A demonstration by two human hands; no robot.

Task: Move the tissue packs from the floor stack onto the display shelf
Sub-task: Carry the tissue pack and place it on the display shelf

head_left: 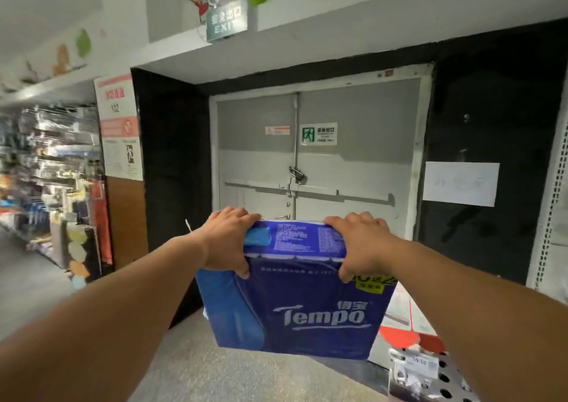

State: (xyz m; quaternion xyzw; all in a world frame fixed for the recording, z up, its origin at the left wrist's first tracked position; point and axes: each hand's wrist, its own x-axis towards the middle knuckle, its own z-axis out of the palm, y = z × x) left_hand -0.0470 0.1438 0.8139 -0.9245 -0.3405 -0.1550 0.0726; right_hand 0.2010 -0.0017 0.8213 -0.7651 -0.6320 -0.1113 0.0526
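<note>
Blue Tempo tissue pack (295,306) hangs logo toward camera, long axis sideways, tilted a bit. Left hand (228,242) and right hand (362,246) grip its top corners, arms stretched forward.

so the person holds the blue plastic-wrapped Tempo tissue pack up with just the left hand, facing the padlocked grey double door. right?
Not quite. Both hands hold the blue plastic-wrapped Tempo tissue pack: left hand and right hand each grip its top edge. The head view shows this. It does face the padlocked grey double door.
</note>
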